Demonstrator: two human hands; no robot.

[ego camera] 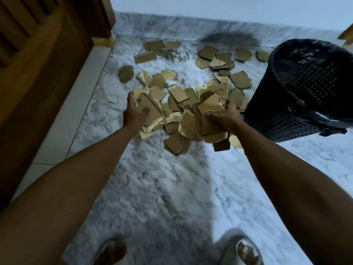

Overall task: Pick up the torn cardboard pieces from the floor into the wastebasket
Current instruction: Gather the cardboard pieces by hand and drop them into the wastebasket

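Several torn brown cardboard pieces lie scattered over the marble floor, with a dense heap in the middle. My left hand grips a stack of pieces at the heap's left side. My right hand grips a bunch of pieces at the heap's right side, some hanging below it. A black mesh wastebasket lined with a black bag stands just right of my right hand. More pieces lie farther back near the wall.
A wooden door and a pale threshold strip run along the left. The white wall with a marble skirting closes the back. My feet in sandals show at the bottom edge.
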